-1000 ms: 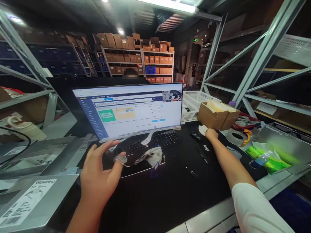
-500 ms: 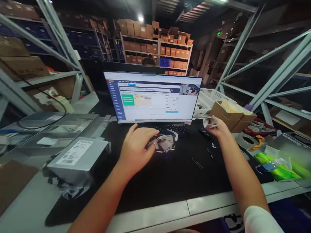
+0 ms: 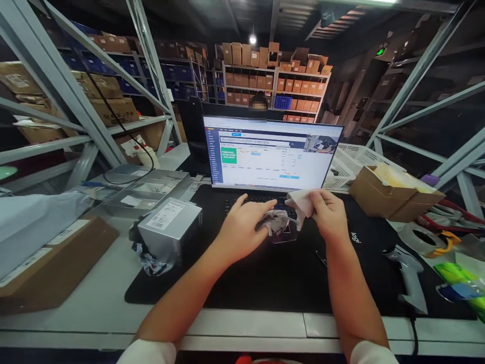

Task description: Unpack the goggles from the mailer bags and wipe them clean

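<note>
My left hand (image 3: 242,230) is over the black mat in front of the keyboard (image 3: 235,203), thumb and fingers closed on a small grey item in clear plastic (image 3: 278,222). What the item is cannot be made out. Beside it, my right hand (image 3: 331,215) pinches a thin, crumpled whitish sheet (image 3: 301,202) between thumb and fingers. The sheet hangs just above the clear plastic and partly covers the keyboard. Behind both hands stands a lit monitor (image 3: 265,172).
A grey box with a label (image 3: 170,222) sits left on the mat. On the right lie a barcode scanner (image 3: 409,278), a tape roll (image 3: 422,240) and a cardboard box (image 3: 390,197). A brown carton (image 3: 76,263) is at far left. A pen-like object (image 3: 320,259) lies near my right wrist.
My right hand has come in from the right, beside my left hand, with the whitish sheet in it. The view has turned left, and the barcode scanner now shows clearly.
</note>
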`<state>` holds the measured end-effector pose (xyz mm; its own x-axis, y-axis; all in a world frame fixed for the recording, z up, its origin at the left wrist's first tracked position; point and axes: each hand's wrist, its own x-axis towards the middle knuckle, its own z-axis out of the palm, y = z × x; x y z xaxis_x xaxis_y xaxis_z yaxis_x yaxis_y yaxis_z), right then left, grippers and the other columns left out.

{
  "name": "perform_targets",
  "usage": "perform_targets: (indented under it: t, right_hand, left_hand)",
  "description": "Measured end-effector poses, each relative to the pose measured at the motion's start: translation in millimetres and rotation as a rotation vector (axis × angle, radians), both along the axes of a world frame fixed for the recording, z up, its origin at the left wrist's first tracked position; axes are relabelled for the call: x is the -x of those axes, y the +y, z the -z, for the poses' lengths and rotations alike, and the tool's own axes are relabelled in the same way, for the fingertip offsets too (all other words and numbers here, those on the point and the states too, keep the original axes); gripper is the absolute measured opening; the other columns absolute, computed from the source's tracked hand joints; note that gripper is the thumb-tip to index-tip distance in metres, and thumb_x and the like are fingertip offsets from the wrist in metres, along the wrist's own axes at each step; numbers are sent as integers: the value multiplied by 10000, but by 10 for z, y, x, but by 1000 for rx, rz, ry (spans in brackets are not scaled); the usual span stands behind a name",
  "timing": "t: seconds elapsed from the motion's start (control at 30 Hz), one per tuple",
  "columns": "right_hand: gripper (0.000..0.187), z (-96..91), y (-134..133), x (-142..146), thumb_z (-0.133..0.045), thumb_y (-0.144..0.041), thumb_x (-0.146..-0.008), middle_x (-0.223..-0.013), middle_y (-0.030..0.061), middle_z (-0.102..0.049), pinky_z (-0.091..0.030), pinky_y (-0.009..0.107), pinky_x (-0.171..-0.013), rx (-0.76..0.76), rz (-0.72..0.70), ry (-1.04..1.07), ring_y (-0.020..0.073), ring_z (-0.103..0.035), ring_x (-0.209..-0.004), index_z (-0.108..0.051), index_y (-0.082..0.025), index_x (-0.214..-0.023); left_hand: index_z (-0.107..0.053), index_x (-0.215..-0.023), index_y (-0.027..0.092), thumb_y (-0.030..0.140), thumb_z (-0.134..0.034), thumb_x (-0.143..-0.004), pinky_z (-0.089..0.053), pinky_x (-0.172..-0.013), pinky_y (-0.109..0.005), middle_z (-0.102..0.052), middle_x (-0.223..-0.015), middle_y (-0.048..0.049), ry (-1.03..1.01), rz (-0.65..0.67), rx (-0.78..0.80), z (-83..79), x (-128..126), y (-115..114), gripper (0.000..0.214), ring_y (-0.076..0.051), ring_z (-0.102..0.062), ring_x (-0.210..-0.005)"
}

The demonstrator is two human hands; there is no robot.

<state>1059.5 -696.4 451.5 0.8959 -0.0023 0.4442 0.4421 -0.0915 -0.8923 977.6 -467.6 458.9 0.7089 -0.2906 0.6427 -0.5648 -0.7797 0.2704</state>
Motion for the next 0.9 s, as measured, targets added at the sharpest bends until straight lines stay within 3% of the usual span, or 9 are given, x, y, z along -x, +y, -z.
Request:
perform_targets:
  t: [0.1, 0.2, 0.3, 0.4, 0.5, 0.57, 0.63, 0.73, 0.9]
  right_hand:
    - [406, -18, 43, 206, -625, -558, -906, -619, -17, -497, -329, 236, -504, -66, -49, 52, 124, -421, -570, -619, -196, -722]
    - [422, -10, 131, 281, -669, -575, -869, -599, -35, -431, -305, 218, -456, -279, -252, 244, 103, -369, -517, -565, -202, -701]
    - [429, 19, 200, 240, -711, -593, -822, -607, -42, -441, -332, 202, -436, -377, -422, 399, 89, -387, -493, -572, -198, -726]
    - [410, 46, 208, 190, -662, -616, -851, -681, -24, -539, -404, 205, -457, -329, -477, 369, 103, -485, -526, -640, -210, -897]
    - [706, 50, 186, 208, -783, -561, -766, -1114, 48, -656, -564, 294, -723, -115, -426, 47, 202, -659, -912, -517, -304, -1367]
    - [881, 39, 183, 247, -857, -453, -714, -1367, 72, -566, -540, 368, -940, 126, -345, -184, 263, -590, -1190, -425, -337, -1473]
    - [676, 25, 197, 275, -790, -358, -804, -1385, 71, -567, -503, 391, -1020, 308, -281, -310, 263, -563, -1247, -516, -318, -1421]
    - [318, 7, 215, 265, -574, -257, -954, -1209, 53, -674, -528, 378, -977, 340, -233, -369, 219, -640, -1116, -665, -290, -1257]
    - [249, -43, 144, 236, -510, -279, -988, -1182, 76, -676, -528, 427, -969, 288, -21, -388, 253, -641, -1123, -756, -244, -1004]
  left_hand:
    - [-456, -1430, 223, 109, -562, -839, -316, -1197, -514, -633, -1375, -81, 25, 4, 2, 23, -8, -62, 611, -217, -637, -1208]
    - [-421, -1458, 217, 93, -557, -823, -332, -1187, -508, -503, -1509, -108, 9, 25, -14, 35, -26, -100, 661, -242, -524, -1355]
    - [-482, -1409, 218, 94, -553, -821, -349, -1167, -525, -648, -1348, -91, 1, 42, -30, 41, -37, -100, 605, -232, -624, -1219]
    - [-560, -1327, 216, 103, -565, -808, -377, -1138, -530, -745, -1096, -44, 18, 20, -16, 53, -48, -76, 532, -206, -694, -996]
    - [-603, -1264, 213, 121, -583, -805, -402, -1116, -509, -745, -1070, -41, 19, -17, 37, 65, -63, -54, 468, -204, -690, -976]
    - [-619, -1235, 211, 140, -594, -815, -411, -1111, -490, -746, -1078, -44, 7, -15, 66, 65, -71, -49, 427, -202, -690, -978]
    - [-633, -1207, 207, 135, -592, -809, -408, -1115, -488, -750, -1071, -44, 5, -4, 66, 56, -71, -53, 406, -202, -693, -975]
    - [-648, -1186, 211, 115, -575, -796, -404, -1112, -502, -754, -1051, -42, 16, 8, 31, 39, -60, -67, 408, -204, -697, -962]
    - [-614, -1265, 211, 120, -587, -797, -435, -1090, -493, -739, -1155, -58, 2, -47, 28, 62, -74, -87, 477, -222, -695, -1026]
